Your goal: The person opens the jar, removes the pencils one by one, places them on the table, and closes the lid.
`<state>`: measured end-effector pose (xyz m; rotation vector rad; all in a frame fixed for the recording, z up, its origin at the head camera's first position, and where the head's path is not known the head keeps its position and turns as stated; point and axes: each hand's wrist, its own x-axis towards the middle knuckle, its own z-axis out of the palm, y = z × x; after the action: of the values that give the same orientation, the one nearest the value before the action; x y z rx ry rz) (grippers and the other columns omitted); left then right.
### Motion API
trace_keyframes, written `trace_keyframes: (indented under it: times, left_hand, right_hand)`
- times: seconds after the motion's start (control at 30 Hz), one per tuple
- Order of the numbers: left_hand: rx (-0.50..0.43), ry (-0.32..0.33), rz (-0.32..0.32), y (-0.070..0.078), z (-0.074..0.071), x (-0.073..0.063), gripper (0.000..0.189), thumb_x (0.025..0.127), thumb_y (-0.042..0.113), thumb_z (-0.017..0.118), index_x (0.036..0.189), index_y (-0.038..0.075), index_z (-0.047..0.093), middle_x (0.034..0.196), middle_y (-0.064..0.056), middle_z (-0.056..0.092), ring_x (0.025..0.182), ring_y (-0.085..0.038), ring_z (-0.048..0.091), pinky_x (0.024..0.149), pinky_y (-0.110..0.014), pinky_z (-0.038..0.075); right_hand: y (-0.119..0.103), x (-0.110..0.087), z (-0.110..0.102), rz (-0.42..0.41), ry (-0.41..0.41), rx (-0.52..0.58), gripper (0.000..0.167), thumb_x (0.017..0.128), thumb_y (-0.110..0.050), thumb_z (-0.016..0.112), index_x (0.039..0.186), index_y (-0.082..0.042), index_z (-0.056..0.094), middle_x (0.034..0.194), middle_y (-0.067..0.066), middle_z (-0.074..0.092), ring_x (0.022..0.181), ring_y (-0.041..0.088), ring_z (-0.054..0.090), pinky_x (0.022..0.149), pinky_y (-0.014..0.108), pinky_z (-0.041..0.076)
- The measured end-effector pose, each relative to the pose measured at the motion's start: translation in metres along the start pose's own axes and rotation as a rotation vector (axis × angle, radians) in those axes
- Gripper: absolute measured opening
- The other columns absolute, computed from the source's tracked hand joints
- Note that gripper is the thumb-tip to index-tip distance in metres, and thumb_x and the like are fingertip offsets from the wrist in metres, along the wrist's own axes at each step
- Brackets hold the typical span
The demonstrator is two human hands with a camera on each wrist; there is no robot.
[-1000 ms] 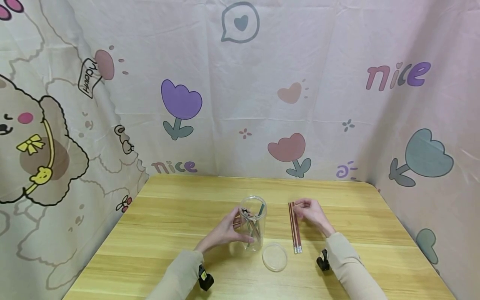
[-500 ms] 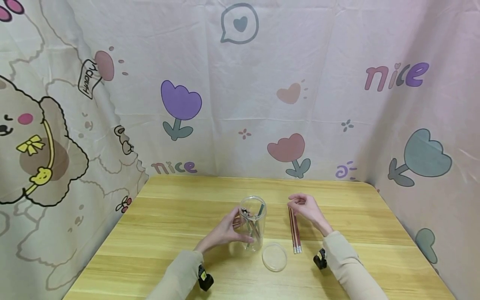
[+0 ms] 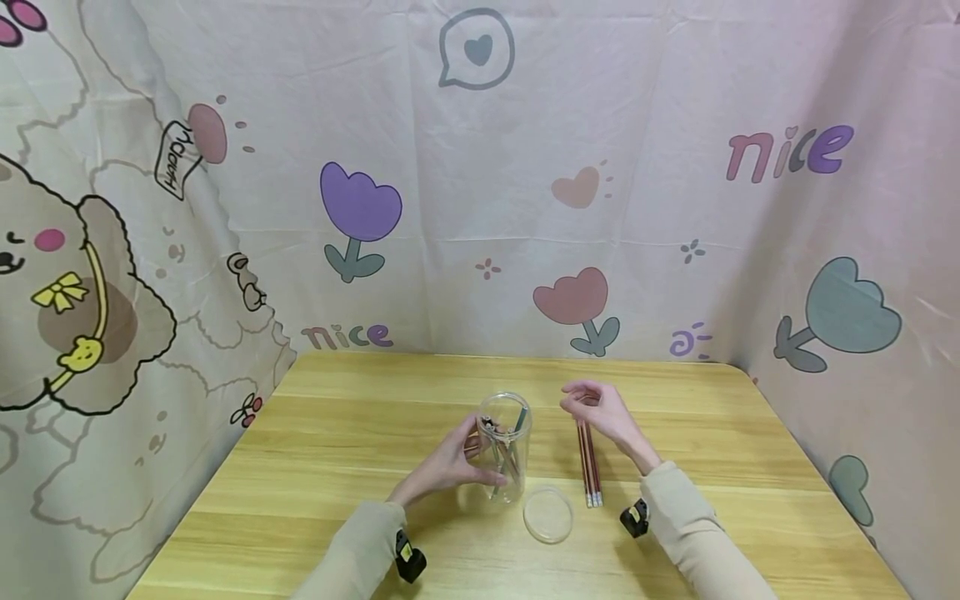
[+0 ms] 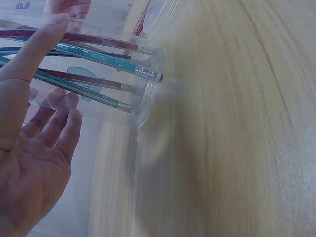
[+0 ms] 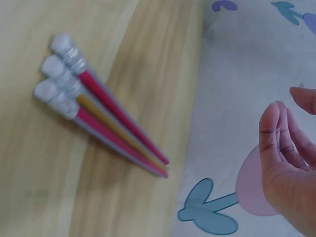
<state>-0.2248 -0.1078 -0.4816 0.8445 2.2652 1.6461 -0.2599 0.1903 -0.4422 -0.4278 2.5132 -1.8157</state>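
Note:
My left hand (image 3: 448, 463) holds a clear plastic jar (image 3: 522, 471) upright on the table, with the thumb at the near side and the fingers behind. Inside, several red and teal pencils (image 4: 101, 59) lean with their metal ferrule ends at the bottom, seen close in the left wrist view. To the right, three pencils (image 3: 589, 475) lie side by side, white erasers toward me. My right hand (image 3: 606, 412) hovers over their far ends and holds nothing. In the right wrist view a gap shows between its thumb and fingers, well apart from the pencils (image 5: 116, 113).
A round clear lid (image 3: 548, 515) lies on the wooden table (image 3: 360, 417), just in front and to the right of the jar. A printed curtain (image 3: 465, 167) hangs behind the table and along both sides.
My right hand has moved left and away from me, off the right side of the three pencils to above their far ends. The left hand and jar have stayed in place.

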Motion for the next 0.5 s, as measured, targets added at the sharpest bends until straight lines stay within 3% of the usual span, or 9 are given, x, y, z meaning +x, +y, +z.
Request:
trace_keyframes:
  times: [0.27,0.5]
  left_hand:
    - [-0.006,-0.001,0.003,0.0,0.0,0.0,0.089,0.074,0.012,0.089,0.146,0.007,0.038,0.142,-0.016,0.056,0.136,-0.041,0.053,0.117,-0.048,0.045]
    - [-0.003,0.002,0.003,0.001,0.0,-0.001,0.087,0.075,0.014,0.09,0.145,0.01,0.039,0.142,-0.015,0.057,0.136,-0.04,0.053,0.117,-0.05,0.045]
  right_hand:
    - [-0.016,-0.003,0.007,-0.049,-0.027,0.034,0.033,0.09,-0.005,0.071,0.118,0.011,0.062,0.093,0.021,0.068,0.064,0.01,0.061,0.058,0.018,0.056]
    - [-0.028,-0.005,0.011,-0.071,-0.041,0.031,0.033,0.09,-0.005,0.071,0.118,0.01,0.063,0.096,0.024,0.068,0.067,0.005,0.062,0.062,0.023,0.06]
